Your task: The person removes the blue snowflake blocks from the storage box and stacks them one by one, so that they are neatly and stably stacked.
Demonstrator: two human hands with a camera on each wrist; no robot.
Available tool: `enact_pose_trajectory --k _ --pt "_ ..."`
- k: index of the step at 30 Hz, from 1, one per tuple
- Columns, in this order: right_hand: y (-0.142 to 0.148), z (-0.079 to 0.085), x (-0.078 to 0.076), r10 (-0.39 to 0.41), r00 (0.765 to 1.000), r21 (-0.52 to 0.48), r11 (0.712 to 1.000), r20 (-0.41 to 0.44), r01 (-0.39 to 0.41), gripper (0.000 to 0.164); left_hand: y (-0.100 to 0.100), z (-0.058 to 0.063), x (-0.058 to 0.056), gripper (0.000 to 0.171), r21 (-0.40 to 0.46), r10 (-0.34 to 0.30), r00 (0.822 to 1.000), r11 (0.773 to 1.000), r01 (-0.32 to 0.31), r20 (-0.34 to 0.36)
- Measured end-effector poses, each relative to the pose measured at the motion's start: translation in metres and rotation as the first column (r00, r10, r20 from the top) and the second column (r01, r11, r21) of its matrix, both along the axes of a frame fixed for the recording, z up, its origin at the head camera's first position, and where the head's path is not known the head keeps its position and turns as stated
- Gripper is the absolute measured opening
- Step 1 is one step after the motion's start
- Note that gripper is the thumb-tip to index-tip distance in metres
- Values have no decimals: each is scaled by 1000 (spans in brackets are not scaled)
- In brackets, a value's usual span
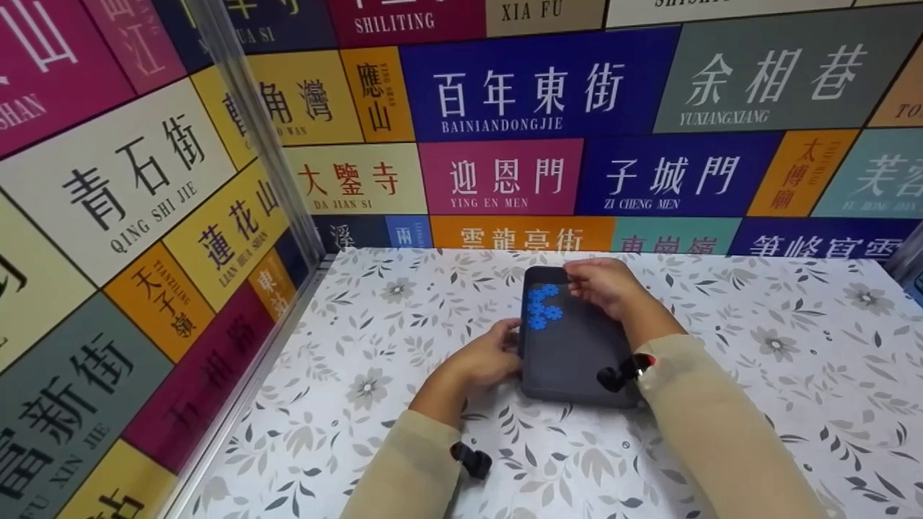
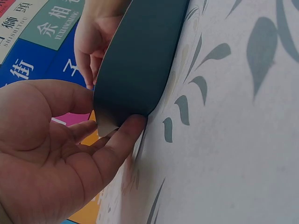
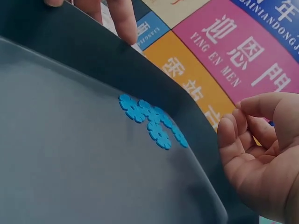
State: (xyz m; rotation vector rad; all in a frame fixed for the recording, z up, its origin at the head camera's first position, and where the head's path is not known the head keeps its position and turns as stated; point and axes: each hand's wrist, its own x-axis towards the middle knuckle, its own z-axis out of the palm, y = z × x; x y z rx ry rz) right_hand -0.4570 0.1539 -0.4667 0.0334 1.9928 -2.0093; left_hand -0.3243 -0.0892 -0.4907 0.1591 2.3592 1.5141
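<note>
A dark grey rectangular tray (image 1: 577,360) is on the table, with several blue flower-shaped plastic discs (image 3: 159,134) clustered in its far left part. My left hand (image 1: 490,353) grips the tray's left side; in the left wrist view, the thumb is at the rim and a finger (image 2: 133,123) touches the lower edge of the outer wall. At the far wall of the tray is my right hand (image 1: 606,285). Its fingers are curled with the tips close to the thumb in the right wrist view (image 3: 261,149), and nothing shows between them.
The table (image 1: 332,432) has a white cover printed with grey leaves and flowers. Colourful panels with place names stand behind it (image 1: 505,176) and along the left (image 1: 108,194). A small black device sits on each wrist.
</note>
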Motion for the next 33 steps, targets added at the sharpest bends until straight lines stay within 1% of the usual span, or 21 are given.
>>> enact_pose_trajectory --k 2,5,7,10,13,15,17,20,23,26,28,33 --pt "-1 -4 -4 -9 1000 8 1000 -1 9 20 0 0 0 83 31 -2 1000 1000 2 10" --pt "-1 -12 -8 -15 1000 33 999 11 14 36 1 0 1 84 50 -9 1000 999 8 23" --pt "1 -18 -10 -12 1000 61 998 15 11 44 1 1 1 83 25 -6 1000 1000 6 17" --pt "3 -26 -12 7 1000 115 993 -4 -7 47 1 2 1 83 3 -5 1000 1000 5 10" --pt "5 -32 -12 39 998 180 983 -50 -30 47 0 3 1 83 -11 -6 1000 1000 6 0" --pt "5 -35 -10 67 993 244 969 -93 -42 45 0 3 1 83 -24 -9 1000 1000 9 -3" --pt "4 -37 -8 89 986 315 948 -144 -40 42 0 3 1 84 -30 -9 1000 999 9 -4" --pt "3 -39 -5 131 967 426 904 -217 -27 37 0 3 0 84 -31 -5 1000 999 6 4" --pt "3 -41 -5 180 953 513 858 -245 -30 36 0 3 -1 84 -44 -3 1000 999 4 10" --pt "4 -42 -5 232 943 570 820 -240 -57 39 -1 3 -1 84 -70 -7 1000 998 7 6" --pt "4 -42 -4 266 934 576 813 -237 -85 42 -1 3 -1 84 -77 -7 1000 997 8 3" --pt "3 -45 -4 341 907 599 789 -246 -134 45 -1 1 0 84 -1 -7 1000 1000 7 30"
